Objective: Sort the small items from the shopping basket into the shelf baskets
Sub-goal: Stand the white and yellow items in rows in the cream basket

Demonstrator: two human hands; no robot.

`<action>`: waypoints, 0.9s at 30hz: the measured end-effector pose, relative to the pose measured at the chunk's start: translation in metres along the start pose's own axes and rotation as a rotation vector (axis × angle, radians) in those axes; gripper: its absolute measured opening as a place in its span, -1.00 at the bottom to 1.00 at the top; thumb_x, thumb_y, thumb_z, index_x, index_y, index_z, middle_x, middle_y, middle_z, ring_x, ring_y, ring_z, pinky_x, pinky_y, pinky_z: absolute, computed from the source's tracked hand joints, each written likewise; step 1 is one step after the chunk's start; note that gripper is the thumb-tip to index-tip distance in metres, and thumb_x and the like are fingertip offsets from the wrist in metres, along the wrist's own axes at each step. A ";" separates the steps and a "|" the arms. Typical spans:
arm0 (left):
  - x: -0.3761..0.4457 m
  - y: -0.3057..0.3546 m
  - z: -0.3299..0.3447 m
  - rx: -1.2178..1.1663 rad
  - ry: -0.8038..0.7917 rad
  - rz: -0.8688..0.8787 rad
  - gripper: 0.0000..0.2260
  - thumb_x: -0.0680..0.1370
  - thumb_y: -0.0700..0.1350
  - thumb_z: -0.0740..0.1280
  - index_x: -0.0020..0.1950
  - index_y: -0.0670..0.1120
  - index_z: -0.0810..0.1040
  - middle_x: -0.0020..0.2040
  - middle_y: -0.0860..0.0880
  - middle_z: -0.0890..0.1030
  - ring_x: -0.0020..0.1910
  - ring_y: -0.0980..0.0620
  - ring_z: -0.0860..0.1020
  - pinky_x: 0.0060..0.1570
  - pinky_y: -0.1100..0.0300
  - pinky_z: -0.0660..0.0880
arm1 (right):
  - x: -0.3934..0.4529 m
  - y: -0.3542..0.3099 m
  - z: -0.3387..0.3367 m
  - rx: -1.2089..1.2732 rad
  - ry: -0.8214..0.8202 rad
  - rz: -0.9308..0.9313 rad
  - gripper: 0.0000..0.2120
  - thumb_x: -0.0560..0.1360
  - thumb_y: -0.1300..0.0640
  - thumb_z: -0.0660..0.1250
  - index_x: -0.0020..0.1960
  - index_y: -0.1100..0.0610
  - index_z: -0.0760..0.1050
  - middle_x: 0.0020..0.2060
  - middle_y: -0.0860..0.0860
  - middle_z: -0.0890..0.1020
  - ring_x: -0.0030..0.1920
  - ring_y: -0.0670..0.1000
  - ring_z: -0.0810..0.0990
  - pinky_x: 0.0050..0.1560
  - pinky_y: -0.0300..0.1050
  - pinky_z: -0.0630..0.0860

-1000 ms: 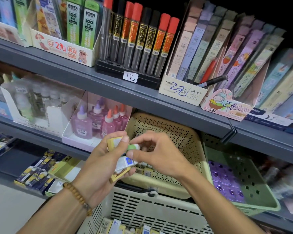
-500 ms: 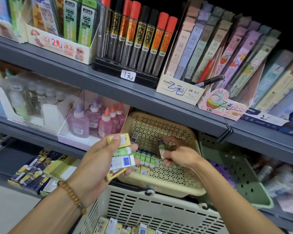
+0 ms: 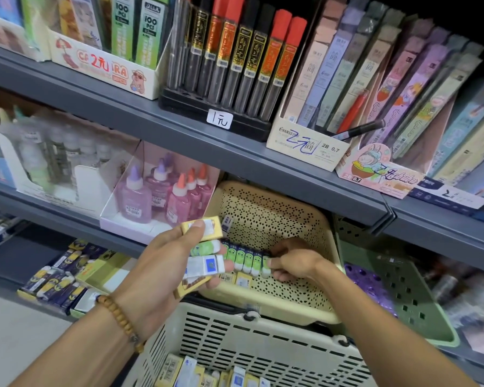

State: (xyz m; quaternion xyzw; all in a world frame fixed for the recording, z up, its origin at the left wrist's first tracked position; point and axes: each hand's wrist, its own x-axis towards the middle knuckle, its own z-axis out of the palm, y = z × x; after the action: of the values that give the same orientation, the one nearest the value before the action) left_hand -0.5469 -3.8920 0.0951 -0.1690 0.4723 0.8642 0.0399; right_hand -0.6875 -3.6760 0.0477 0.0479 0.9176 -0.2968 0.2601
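- Now your right hand (image 3: 292, 262) pinches a green eraser (image 3: 266, 267) in the tan basket (image 3: 277, 216).
- Your left hand (image 3: 162, 263) grips a few small boxes (image 3: 204, 268).

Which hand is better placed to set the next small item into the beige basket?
Right. The right hand is already inside the beige basket, fingertips at the row of green items. The left hand is occupied, holding a stack of small boxes beside the rim.
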 end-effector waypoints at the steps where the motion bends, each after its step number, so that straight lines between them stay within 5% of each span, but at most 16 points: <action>1: -0.001 0.000 0.001 0.005 -0.013 -0.010 -0.77 0.60 -0.05 0.26 0.12 -0.17 0.56 -0.09 -0.23 0.70 -0.20 -0.21 0.70 -0.45 0.11 0.58 | -0.001 -0.002 0.001 0.015 -0.002 -0.004 -0.72 0.55 0.16 0.39 0.20 0.19 0.44 -0.21 0.14 0.69 -0.30 -0.02 0.64 -0.17 -0.15 0.63; 4: -0.003 -0.001 0.004 0.031 -0.038 -0.035 -0.78 0.62 -0.06 0.23 0.14 -0.16 0.55 -0.10 -0.22 0.70 -0.21 -0.22 0.69 -0.46 0.13 0.57 | -0.011 -0.009 0.001 -0.099 0.076 -0.085 -0.80 0.59 0.00 0.30 0.11 0.11 0.49 -0.09 0.11 0.69 -0.14 0.01 0.64 0.04 -0.02 0.60; 8: -0.004 -0.002 0.005 0.055 -0.056 -0.048 -0.80 0.62 -0.07 0.23 0.14 -0.14 0.55 -0.10 -0.21 0.71 -0.19 -0.24 0.69 -0.43 0.13 0.58 | -0.048 -0.037 0.008 0.421 0.038 -0.375 -0.74 0.55 -0.12 0.31 -0.03 0.04 0.66 -0.19 -0.02 0.70 -0.28 -0.11 0.59 -0.27 -0.23 0.51; 10: -0.004 -0.003 0.006 0.063 -0.063 -0.048 -0.80 0.62 -0.07 0.24 0.14 -0.13 0.56 -0.10 -0.20 0.71 -0.18 -0.24 0.69 -0.43 0.13 0.58 | -0.071 -0.053 0.013 0.416 -0.059 -0.514 -0.71 0.49 -0.20 0.35 -0.10 -0.01 0.69 -0.19 -0.06 0.70 -0.26 -0.13 0.59 -0.26 -0.27 0.51; 13: -0.005 -0.003 0.006 0.089 -0.070 -0.041 -0.82 0.60 -0.09 0.27 0.12 -0.11 0.59 -0.09 -0.19 0.71 -0.17 -0.24 0.69 -0.41 0.14 0.59 | -0.082 -0.066 0.022 0.368 -0.159 -0.608 -0.89 0.50 0.02 0.43 -0.17 -0.01 0.67 -0.31 -0.07 0.65 -0.30 -0.15 0.56 -0.35 -0.30 0.47; 18: -0.004 -0.004 0.006 0.047 -0.013 -0.021 -0.87 0.52 -0.22 0.37 0.02 -0.25 0.58 -0.06 -0.28 0.68 -0.19 -0.20 0.70 -0.40 0.15 0.60 | -0.070 -0.056 0.004 0.741 -0.084 -0.415 -0.93 0.52 0.23 0.40 -0.01 0.21 0.60 -0.25 0.07 0.68 -0.31 -0.07 0.62 -0.32 -0.27 0.56; 22: -0.001 -0.002 0.001 -0.087 0.057 -0.006 -0.85 0.51 -0.32 0.35 0.03 -0.39 0.54 -0.07 -0.39 0.65 -0.17 -0.27 0.68 -0.34 0.11 0.65 | -0.055 -0.020 -0.022 0.260 0.074 -0.222 -0.90 0.52 0.18 0.42 0.01 0.17 0.61 -0.31 0.06 0.68 -0.33 -0.07 0.61 -0.24 -0.24 0.58; 27: 0.002 -0.004 0.003 -0.132 0.131 0.052 -0.89 0.57 -0.27 0.30 0.01 -0.32 0.54 -0.19 -0.33 0.67 -0.30 -0.21 0.69 -0.44 0.19 0.60 | -0.049 -0.007 -0.009 0.034 -0.180 -0.093 -0.94 0.53 0.23 0.40 -0.09 0.20 0.64 -0.37 -0.01 0.67 -0.35 -0.11 0.65 -0.27 -0.27 0.58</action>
State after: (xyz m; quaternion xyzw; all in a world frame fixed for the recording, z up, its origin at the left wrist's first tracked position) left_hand -0.5485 -3.8875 0.0933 -0.2150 0.4203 0.8812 -0.0249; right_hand -0.6510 -3.6735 0.0829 -0.0172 0.8865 -0.3273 0.3266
